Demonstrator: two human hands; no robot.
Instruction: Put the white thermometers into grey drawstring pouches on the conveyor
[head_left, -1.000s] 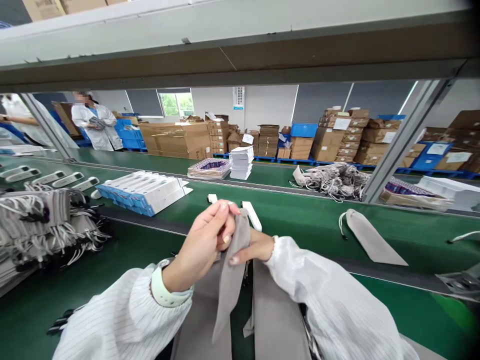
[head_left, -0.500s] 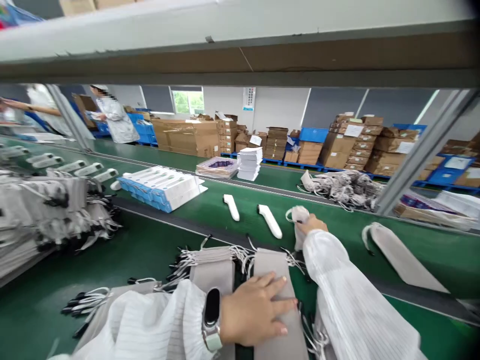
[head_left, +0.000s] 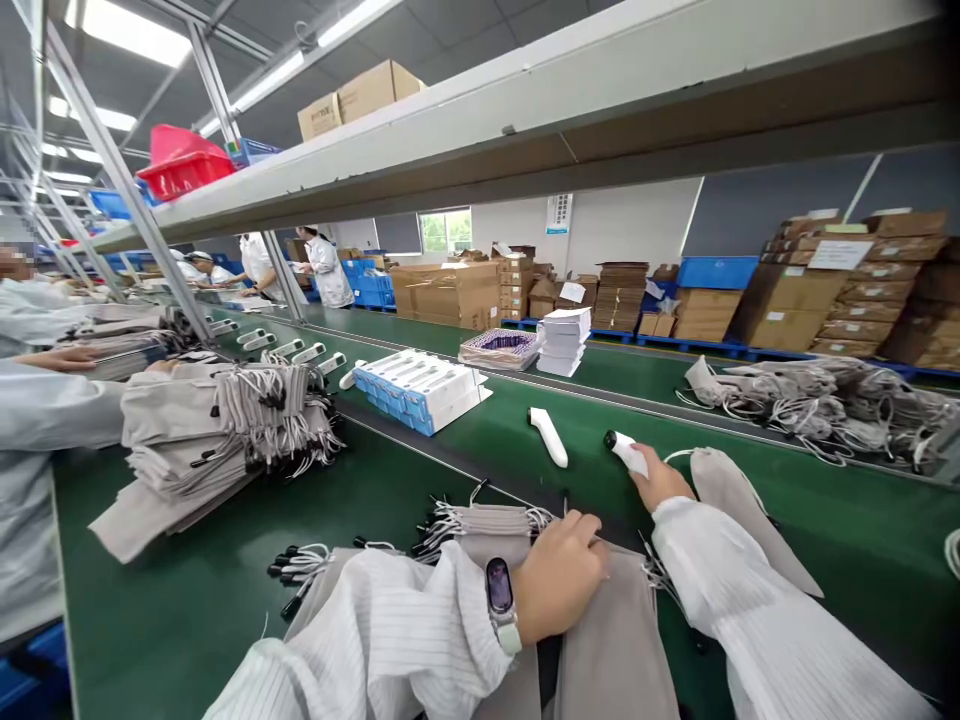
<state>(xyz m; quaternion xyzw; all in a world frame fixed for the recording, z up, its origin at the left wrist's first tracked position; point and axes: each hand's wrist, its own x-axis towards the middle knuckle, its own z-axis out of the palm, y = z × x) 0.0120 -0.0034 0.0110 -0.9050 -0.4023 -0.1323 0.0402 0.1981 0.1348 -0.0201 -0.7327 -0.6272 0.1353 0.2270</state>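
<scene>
My right hand is closed around the lower part of a white handheld thermometer, its black end pointing away from me over the green belt. A second white thermometer lies to its left. Just right of that hand a grey drawstring pouch lies flat. My left hand, wearing a wristband, has its fingers curled at the top edge of a grey drawstring pouch in the near stack. Beside it sits another stack of pouches, white cords and black cord stoppers bunched at the top.
Blue-and-white boxes stand on the belt, with more thermometers behind. Piled pouches lie left, near a co-worker's sleeve. Loose pouches heap at right. A shelf spans overhead; paper stacks stand beyond.
My right hand has let go of a grey pouch and taken hold of a thermometer. My left hand's spread fingers have curled at the pouch's top. The view has swung left.
</scene>
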